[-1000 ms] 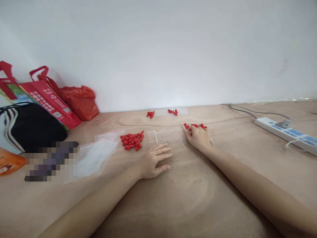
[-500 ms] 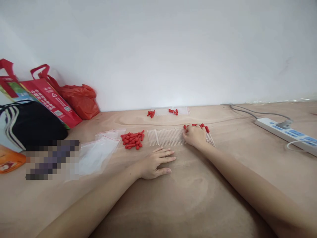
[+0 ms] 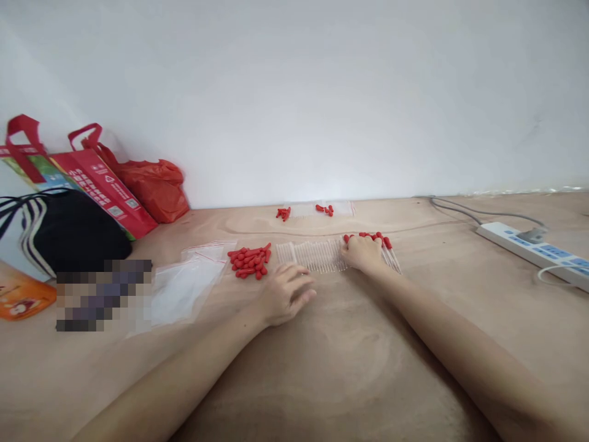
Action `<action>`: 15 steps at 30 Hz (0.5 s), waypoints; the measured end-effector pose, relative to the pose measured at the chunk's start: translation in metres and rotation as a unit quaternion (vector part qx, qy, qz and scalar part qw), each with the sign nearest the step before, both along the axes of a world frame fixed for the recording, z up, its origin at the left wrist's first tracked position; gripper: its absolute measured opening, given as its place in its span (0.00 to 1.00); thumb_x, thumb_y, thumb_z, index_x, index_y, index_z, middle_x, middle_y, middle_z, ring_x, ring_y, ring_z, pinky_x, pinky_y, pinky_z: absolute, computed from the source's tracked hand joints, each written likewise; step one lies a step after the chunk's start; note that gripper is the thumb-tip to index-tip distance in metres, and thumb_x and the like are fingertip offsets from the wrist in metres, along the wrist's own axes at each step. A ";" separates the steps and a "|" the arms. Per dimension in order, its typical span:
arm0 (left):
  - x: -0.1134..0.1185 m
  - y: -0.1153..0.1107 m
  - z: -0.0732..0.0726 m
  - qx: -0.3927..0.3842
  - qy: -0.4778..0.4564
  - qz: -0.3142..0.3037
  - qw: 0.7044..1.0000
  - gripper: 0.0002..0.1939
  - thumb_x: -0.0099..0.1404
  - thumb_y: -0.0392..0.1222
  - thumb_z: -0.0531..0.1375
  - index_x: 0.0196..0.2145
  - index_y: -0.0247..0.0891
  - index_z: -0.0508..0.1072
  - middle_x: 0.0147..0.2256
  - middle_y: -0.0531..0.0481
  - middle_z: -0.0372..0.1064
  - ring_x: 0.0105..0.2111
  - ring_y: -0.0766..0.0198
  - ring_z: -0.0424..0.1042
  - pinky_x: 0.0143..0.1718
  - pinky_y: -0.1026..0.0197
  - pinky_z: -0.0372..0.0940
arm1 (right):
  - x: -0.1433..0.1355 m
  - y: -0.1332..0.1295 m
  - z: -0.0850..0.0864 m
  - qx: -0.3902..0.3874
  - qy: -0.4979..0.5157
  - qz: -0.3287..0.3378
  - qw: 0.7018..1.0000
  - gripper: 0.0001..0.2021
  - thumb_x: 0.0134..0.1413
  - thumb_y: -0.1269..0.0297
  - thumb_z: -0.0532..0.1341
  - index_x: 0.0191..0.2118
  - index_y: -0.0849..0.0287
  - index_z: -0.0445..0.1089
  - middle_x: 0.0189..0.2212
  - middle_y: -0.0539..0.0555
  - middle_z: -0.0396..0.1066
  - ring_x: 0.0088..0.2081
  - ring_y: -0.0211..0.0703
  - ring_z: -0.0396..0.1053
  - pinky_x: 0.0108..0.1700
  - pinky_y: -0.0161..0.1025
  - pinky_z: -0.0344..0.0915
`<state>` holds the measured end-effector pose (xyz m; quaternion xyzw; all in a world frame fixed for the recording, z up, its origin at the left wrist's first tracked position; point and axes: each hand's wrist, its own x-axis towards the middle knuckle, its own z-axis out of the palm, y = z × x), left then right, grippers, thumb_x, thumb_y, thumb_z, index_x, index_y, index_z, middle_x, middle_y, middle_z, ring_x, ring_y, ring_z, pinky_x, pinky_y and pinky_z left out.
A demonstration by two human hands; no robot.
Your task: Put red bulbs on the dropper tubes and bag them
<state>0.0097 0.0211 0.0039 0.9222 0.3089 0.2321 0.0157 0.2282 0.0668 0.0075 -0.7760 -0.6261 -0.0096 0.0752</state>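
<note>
Item: clear tubes (image 3: 310,255), row on table; few capped at my right hand (image 3: 363,253), whose curled fingers rest on them. Loose red caps (image 3: 251,261) remain; left hand (image 3: 285,294) loosely curled, empty.

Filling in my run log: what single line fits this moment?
left hand: on table, near red caps | right hand: on clear tubes | power strip: far right

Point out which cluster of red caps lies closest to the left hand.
The big loose pile of red caps, just left of the row of clear tubes and beyond the left hand. The two small clusters by the wall lie much farther off.
</note>
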 end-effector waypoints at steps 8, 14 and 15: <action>-0.023 0.075 0.031 -0.038 0.097 0.377 0.920 0.11 0.55 0.42 0.53 0.34 0.38 0.71 0.41 0.43 0.67 0.47 0.49 0.60 0.46 0.49 0.53 | 0.004 -0.060 -0.004 0.141 0.011 0.353 0.925 0.09 0.55 0.64 0.50 0.30 0.61 0.64 0.28 0.55 0.68 0.35 0.44 0.62 0.38 0.39 0.53; -0.023 0.111 0.039 -0.176 0.152 0.397 0.888 0.10 0.49 0.42 0.57 0.15 0.36 0.69 0.18 0.44 0.68 0.30 0.48 0.70 0.38 0.48 0.57 | 0.006 -0.075 -0.014 0.147 0.046 0.393 0.907 0.08 0.55 0.63 0.53 0.29 0.60 0.63 0.29 0.54 0.66 0.35 0.43 0.60 0.36 0.39 0.52; -0.022 0.111 0.039 -0.203 0.158 0.393 0.883 0.11 0.49 0.41 0.57 0.13 0.36 0.68 0.14 0.45 0.66 0.26 0.50 0.70 0.36 0.49 0.58 | 0.006 -0.074 -0.015 0.147 0.051 0.394 0.906 0.07 0.54 0.63 0.53 0.29 0.59 0.63 0.29 0.54 0.66 0.35 0.42 0.60 0.36 0.39 0.52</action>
